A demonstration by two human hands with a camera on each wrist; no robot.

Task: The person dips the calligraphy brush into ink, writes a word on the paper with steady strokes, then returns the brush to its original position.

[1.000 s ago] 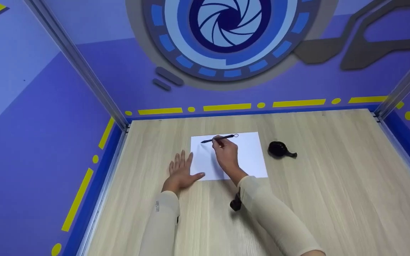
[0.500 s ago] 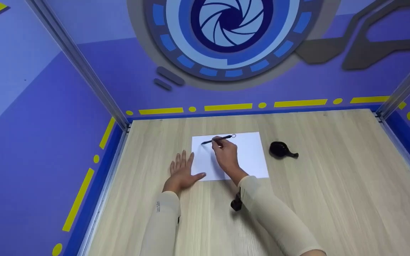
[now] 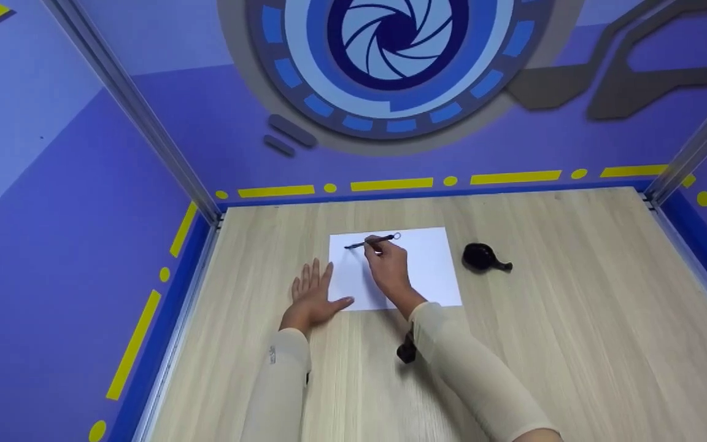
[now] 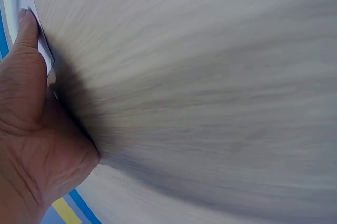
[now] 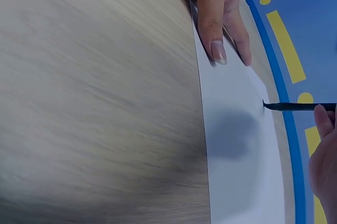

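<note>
My right hand (image 3: 390,268) pinches a slim black calligraphy brush (image 3: 357,245) over the upper left part of a white sheet of paper (image 3: 430,270). A small ring hangs at the brush's far end. In the right wrist view the dark brush tip (image 5: 266,104) is bent against the sheet, and part of the right hand (image 5: 324,161) shows at the right edge. My left hand (image 3: 312,301) lies flat with spread fingers at the paper's left edge. Its thumb (image 5: 215,34) rests on the lower left corner of the sheet.
A small black round dish (image 3: 479,258) with a short handle stands right of the paper. The wooden tabletop (image 3: 574,307) carries everything. Blue and purple panels (image 3: 390,166) with metal posts (image 3: 145,116) enclose the back and sides. A black wrist device (image 3: 407,351) hangs under the right sleeve.
The brush has shifted slightly, its ring end moving left and a little down, and its tip now looks bent at the paper. The left hand has stayed in place.
</note>
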